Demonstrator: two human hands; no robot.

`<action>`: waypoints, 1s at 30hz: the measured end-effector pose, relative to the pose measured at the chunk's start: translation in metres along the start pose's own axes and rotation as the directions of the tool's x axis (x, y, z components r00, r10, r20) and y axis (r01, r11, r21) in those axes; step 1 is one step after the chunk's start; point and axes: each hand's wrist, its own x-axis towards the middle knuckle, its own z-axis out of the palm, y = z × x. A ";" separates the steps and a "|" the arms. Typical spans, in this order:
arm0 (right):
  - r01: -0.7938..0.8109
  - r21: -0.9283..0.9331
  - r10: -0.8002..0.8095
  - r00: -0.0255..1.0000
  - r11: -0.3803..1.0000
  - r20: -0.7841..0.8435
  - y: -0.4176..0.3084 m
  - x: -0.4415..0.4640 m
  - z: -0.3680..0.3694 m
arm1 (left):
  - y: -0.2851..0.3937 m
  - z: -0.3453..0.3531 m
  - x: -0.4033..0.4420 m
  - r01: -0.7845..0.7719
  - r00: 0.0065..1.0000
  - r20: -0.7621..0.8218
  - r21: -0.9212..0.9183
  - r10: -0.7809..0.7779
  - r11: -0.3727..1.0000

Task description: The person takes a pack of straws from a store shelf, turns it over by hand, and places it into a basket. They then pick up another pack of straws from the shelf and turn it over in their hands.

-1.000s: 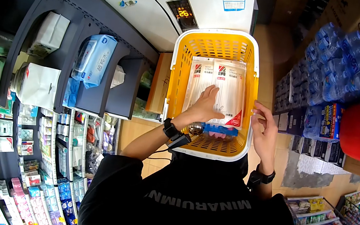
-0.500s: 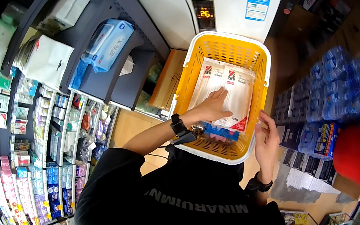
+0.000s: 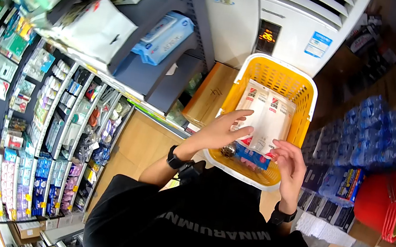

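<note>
A yellow basket (image 3: 305, 110) with a white rim stands in front of my body. Inside it lie two white packs of bent straws (image 3: 272, 117), side by side. Below them in the basket are a blue and pink package (image 3: 252, 158) and a small round shiny item (image 3: 228, 149). My left hand (image 3: 223, 130) is over the basket's left side, fingers apart and empty, beside the straw packs. At the lower right of the packs is my right hand (image 3: 290, 162), its fingers bent and apart, with nothing visible in them.
Dark shelves (image 3: 174, 80) at the left hold a blue wipes pack (image 3: 164, 38) and white packages. A white air conditioner (image 3: 232, 27) stands behind the basket. Blue bottle packs (image 3: 376, 135) and red buckets (image 3: 385, 202) are at the right. Racks of goods (image 3: 58, 126) fill the lower left.
The view has turned, so the basket appears farther right and lower. My left hand has come off the straw packs towards the basket's left side. My right hand has moved in over the basket's right rim.
</note>
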 end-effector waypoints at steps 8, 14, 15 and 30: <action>-0.014 0.134 -0.024 0.959 0.991 0.282 -0.008 0.008 0.069 | 0.011 -0.053 -0.112 -0.149 0.972 -0.212 -0.226 0.101 0.963; -0.094 0.145 0.016 0.882 0.985 0.470 0.001 0.005 0.136 | -0.009 -0.068 -0.195 -0.203 0.886 -0.461 -0.302 0.043 0.931; -0.099 0.152 0.009 0.861 0.983 0.508 0.003 0.004 0.147 | -0.012 -0.071 -0.209 -0.204 0.871 -0.490 -0.297 0.034 0.933; -0.291 0.080 0.066 0.461 0.954 0.885 0.012 -0.040 0.355 | -0.039 -0.090 -0.426 -0.242 0.392 -0.888 -0.352 -0.240 0.904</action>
